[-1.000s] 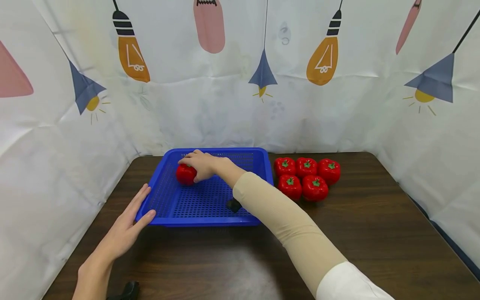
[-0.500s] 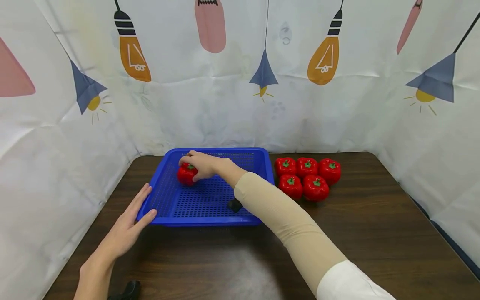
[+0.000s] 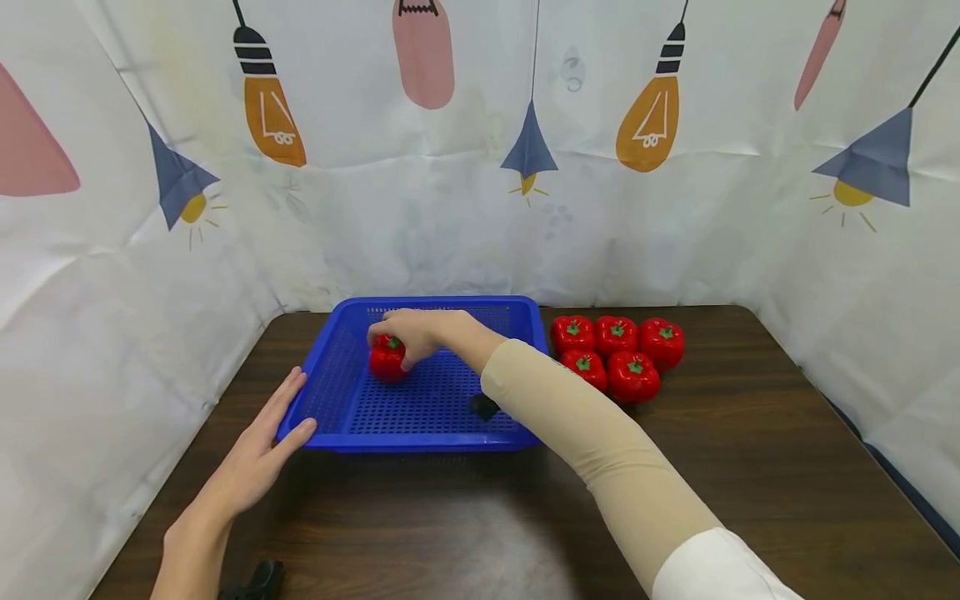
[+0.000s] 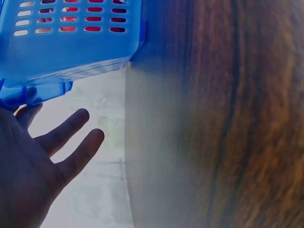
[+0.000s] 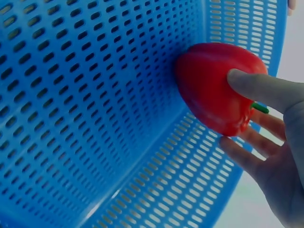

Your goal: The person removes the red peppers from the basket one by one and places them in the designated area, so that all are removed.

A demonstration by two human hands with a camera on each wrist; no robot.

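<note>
A red bell pepper [image 3: 386, 362] with a green stem stands inside the blue plastic basket [image 3: 412, 442], toward its left side. From above, my right hand [image 3: 420, 335] grips it; in the right wrist view the thumb presses one side of the pepper [image 5: 213, 85] and the fingers reach round the other. My left hand [image 3: 251, 462] lies against the basket's left front corner with straight, spread fingers. Seen from the left wrist, that hand [image 4: 33, 161] is at the lip under the basket's slotted wall [image 4: 80, 52], and red shows through the slots.
Several more red bell peppers [image 3: 617, 358] stand in two rows just right of the basket. The brown wooden table [image 3: 787, 467] runs to a white printed curtain [image 3: 420, 225] behind and at both sides. Black wrist devices [image 3: 483, 407] show at both wrists.
My right hand and the bell pepper have shifted a little to the right and nearer inside the basket. The left hand has stayed at the corner.
</note>
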